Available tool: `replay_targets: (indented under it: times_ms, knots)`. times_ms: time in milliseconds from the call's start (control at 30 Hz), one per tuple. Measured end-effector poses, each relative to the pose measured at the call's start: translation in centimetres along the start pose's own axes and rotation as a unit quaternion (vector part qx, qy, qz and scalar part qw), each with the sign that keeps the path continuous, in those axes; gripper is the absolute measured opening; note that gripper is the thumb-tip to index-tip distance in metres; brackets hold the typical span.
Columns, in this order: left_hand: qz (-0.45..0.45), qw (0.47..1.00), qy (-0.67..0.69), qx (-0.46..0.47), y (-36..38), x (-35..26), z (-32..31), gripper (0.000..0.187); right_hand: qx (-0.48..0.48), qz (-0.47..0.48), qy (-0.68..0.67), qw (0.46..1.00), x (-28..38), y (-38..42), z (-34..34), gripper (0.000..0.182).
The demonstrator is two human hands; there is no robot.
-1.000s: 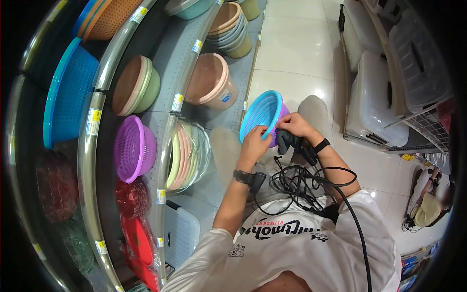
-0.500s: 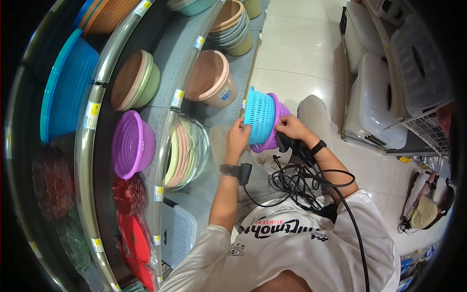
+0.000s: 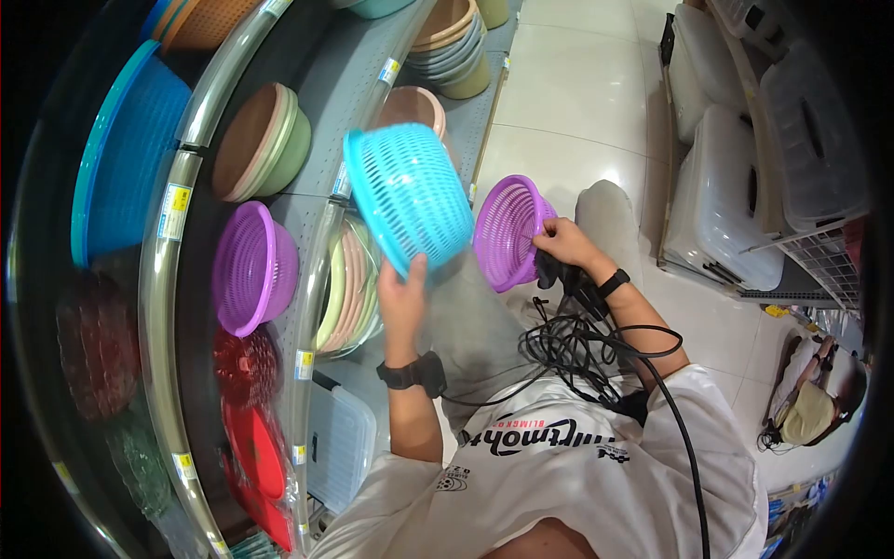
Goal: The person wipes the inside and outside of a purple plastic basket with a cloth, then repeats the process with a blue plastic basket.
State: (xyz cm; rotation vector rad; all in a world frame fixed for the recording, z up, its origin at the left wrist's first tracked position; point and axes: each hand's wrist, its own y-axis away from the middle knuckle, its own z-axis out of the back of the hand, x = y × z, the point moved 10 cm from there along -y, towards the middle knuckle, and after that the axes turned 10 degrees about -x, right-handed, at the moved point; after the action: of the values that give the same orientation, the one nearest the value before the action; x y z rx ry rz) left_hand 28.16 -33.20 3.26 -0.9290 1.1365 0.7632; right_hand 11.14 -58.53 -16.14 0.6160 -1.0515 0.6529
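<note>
My left hand [image 3: 404, 296] grips the rim of a blue slotted plastic basket [image 3: 414, 191], raised in front of the shelf edge. The basket hides part of a pink bucket [image 3: 414, 104] behind it. Lower and to the right, my right hand [image 3: 566, 244] is closed on the edge of a purple slotted basket [image 3: 509, 233], whose open side faces left. The two baskets are apart. A bundle of black cable [image 3: 587, 349] lies against my lap below my right hand.
On the left shelves stand another purple basket [image 3: 256, 270], stacked bowls [image 3: 265, 144], a large blue basket [image 3: 130, 158] and wrapped pastel basins [image 3: 349, 293]. Clear storage boxes [image 3: 731, 200] line the right side of the tiled aisle [image 3: 568, 93]. A bag-like bundle [image 3: 805, 405] lies at lower right.
The blue basket has come out of the purple one and moved left and up with my left hand. My right hand has stayed nearly in place, holding the purple basket.
</note>
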Motion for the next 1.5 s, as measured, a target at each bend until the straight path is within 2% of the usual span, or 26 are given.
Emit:
replay_targets:
  times_ms: [33,67,100,167,200,233,300,600,700,833,967,1067,1167,1233,1300,1367,1433,1500]
  knots:
    - [-0.059,0.995,-0.075,0.018,0.2,-1.9,-0.2,0.023,0.0,-0.005,0.0,1.0,0.0,0.1,-0.1,0.033]
    - [-0.168,0.969,-0.179,0.027,0.5,-5.9,-0.9,0.025,-0.002,-0.009,0.0,1.0,0.1,0.1,-0.1,0.031]
    - [-0.169,0.969,-0.179,0.025,0.4,-6.9,-0.6,0.025,-0.001,-0.008,0.0,1.0,0.3,0.1,0.0,0.031]
    - [-0.317,0.896,-0.31,0.032,1.1,-10.0,-0.5,0.035,0.004,-0.013,0.003,1.0,0.6,0.3,0.0,0.031]
    - [-0.327,0.898,-0.295,0.013,0.9,-10.7,0.3,0.042,0.002,-0.014,0.003,1.0,0.4,0.2,0.0,0.031]
    - [-0.327,0.898,-0.294,0.016,0.7,-11.3,0.7,0.042,0.005,-0.011,0.0,1.0,-0.1,0.0,-0.3,0.034]
    - [-0.382,0.853,-0.356,-0.012,0.8,-13.3,1.5,0.042,0.009,-0.009,-0.004,1.0,-0.8,0.0,-0.8,0.037]
    - [-0.33,0.829,-0.431,-0.133,-0.3,-14.6,8.5,0.051,0.008,-0.023,-0.008,1.0,0.6,0.6,-0.3,0.032]
    - [-0.347,0.802,-0.459,-0.157,0.1,-15.1,9.2,0.048,0.009,-0.018,0.003,1.0,0.7,0.5,-0.3,0.034]
    - [-0.358,0.798,-0.446,-0.192,0.0,-15.2,10.1,0.048,0.013,-0.023,0.011,1.0,0.5,0.4,-0.4,0.034]
    - [-0.382,0.773,-0.44,-0.25,0.5,-16.1,11.4,0.054,0.007,-0.021,0.01,1.0,0.3,0.4,-0.3,0.034]
    - [-0.373,0.729,-0.461,-0.341,0.8,-16.5,13.9,0.053,0.006,-0.018,0.004,1.0,0.5,0.4,-0.3,0.034]
    - [-0.358,0.725,-0.453,-0.375,0.4,-15.7,16.1,0.05,0.007,-0.025,-0.003,1.0,0.3,0.4,-0.4,0.033]
    - [-0.347,0.726,-0.463,-0.372,-0.3,-15.0,17.9,0.048,0.008,-0.023,-0.007,1.0,0.2,0.3,-0.6,0.033]
    - [-0.339,0.698,-0.5,-0.384,-0.7,-14.8,19.1,0.048,0.009,-0.022,-0.012,1.0,-0.1,0.2,-0.6,0.033]
    - [-0.31,0.704,-0.519,-0.373,-1.5,-14.3,19.9,0.052,0.016,-0.021,-0.001,1.0,-0.3,0.1,-0.8,0.037]
    - [-0.261,0.683,-0.569,-0.375,-2.5,-13.5,20.4,0.055,0.014,-0.02,0.002,1.0,-0.3,0.1,-0.7,0.037]
    - [-0.25,0.68,-0.575,-0.381,-2.6,-13.1,20.7,0.054,0.011,-0.02,0.005,1.0,-0.1,0.1,-0.7,0.037]
